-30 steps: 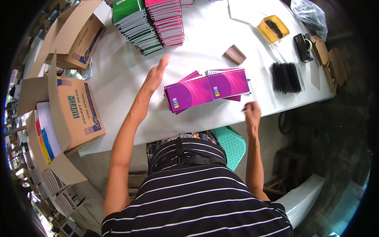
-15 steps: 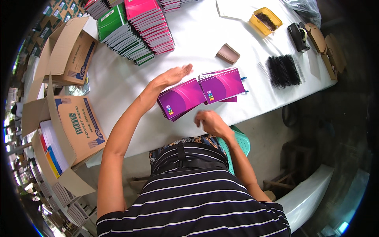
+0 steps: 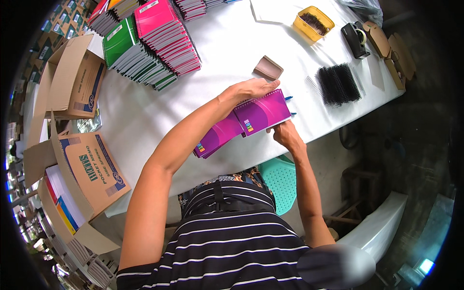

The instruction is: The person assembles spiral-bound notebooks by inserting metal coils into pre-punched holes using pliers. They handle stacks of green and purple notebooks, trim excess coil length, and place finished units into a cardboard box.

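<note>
Two stacks of purple pocket notepads lie side by side on the white-covered table, with punched holes along their far edges. My left hand (image 3: 258, 88) is stretched out, fingers together, along the far edge of the right stack of notepads (image 3: 265, 113). At the near edge of that stack, my right hand (image 3: 287, 135) has its fingers curled against the notepads, some tips hidden beneath them. My left forearm crosses above the left stack of notepads (image 3: 220, 137) and hides part of it. Blue tips stick out from the right stack's right side.
Piles of green notebooks (image 3: 121, 43) and pink notebooks (image 3: 157, 19) stand far left. Open cardboard boxes (image 3: 92, 164) line the left. A curved brown block (image 3: 268, 67), black spiral coils (image 3: 340, 84), a yellow tub (image 3: 321, 17) and a tape dispenser (image 3: 355, 41) sit beyond and right.
My left hand has moved right, from beside the left stack to the right stack's far edge. My right hand has moved right and up to that stack's near edge.
</note>
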Action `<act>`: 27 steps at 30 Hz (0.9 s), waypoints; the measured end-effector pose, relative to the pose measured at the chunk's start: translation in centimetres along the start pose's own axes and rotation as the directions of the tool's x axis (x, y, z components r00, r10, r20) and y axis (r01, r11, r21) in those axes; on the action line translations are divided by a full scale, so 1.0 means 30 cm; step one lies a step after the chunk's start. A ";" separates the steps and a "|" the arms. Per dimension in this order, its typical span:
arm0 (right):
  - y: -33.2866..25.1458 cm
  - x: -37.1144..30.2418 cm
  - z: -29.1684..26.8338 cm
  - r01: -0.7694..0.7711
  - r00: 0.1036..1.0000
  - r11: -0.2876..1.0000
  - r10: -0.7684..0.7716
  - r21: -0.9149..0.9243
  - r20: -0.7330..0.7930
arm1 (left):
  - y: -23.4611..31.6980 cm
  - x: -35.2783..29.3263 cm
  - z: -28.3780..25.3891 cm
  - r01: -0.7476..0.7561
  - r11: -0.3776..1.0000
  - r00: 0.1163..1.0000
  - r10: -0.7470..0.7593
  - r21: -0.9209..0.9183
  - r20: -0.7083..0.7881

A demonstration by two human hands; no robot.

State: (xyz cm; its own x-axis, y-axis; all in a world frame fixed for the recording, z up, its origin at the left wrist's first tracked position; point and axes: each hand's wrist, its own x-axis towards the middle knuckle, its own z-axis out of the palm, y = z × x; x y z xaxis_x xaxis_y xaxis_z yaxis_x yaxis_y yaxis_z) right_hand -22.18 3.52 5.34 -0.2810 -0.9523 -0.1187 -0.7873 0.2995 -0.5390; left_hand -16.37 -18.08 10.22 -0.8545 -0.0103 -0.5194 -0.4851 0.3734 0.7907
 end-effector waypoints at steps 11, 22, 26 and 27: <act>-0.134 -0.010 -0.077 -0.110 0.976 0.993 0.101 0.033 0.193 | -0.103 0.062 0.016 0.113 0.977 0.987 -0.090 -0.181 0.130; -0.003 -0.083 0.088 -0.105 0.989 0.992 0.097 0.069 0.116 | -0.079 0.072 -0.031 0.165 0.978 0.983 -0.152 -0.125 0.104; -0.122 0.024 0.045 -0.159 0.977 0.986 0.164 -0.046 0.136 | -0.109 0.069 -0.022 0.165 0.955 0.978 -0.125 -0.245 0.169; -0.125 0.017 0.055 -0.146 0.986 0.988 0.149 -0.045 0.074 | -0.115 0.068 -0.030 0.124 0.957 0.980 -0.077 -0.261 0.185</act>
State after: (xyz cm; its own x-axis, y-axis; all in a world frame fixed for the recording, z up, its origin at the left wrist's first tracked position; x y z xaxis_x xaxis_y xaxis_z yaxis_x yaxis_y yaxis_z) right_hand -18.47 1.81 5.93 -0.3536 -0.8988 -0.2592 -0.7617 0.4375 -0.4780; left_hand -16.60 -20.23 6.74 -0.7655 0.1330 -0.6295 -0.6192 0.1137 0.7770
